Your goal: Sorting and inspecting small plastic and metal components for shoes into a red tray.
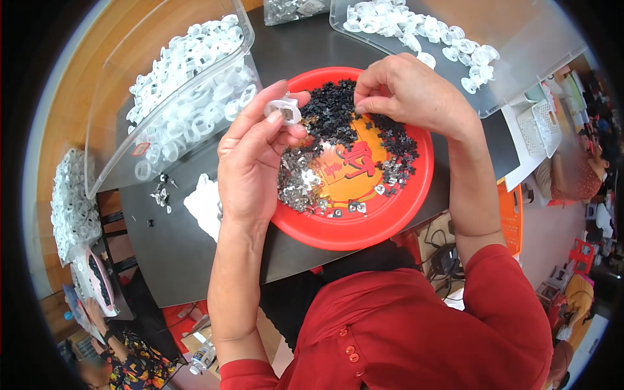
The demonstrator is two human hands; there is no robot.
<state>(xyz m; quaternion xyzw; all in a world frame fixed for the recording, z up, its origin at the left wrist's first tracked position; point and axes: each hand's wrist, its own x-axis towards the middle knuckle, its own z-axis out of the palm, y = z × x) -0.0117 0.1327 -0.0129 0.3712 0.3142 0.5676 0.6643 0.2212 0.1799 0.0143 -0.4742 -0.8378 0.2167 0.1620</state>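
Two hands are working over the red tray (390,224) at the table's near edge: left hand (250,159) is pinching a white ring (284,109), right hand (406,91) is nipping black clips (331,107) (picking singly seems wisest).

We see a glossy red plastic plate (390,214) holding matt black plastic bits (335,107) and shiny metal clips (296,185); the dark worktop (175,240) looks smooth.
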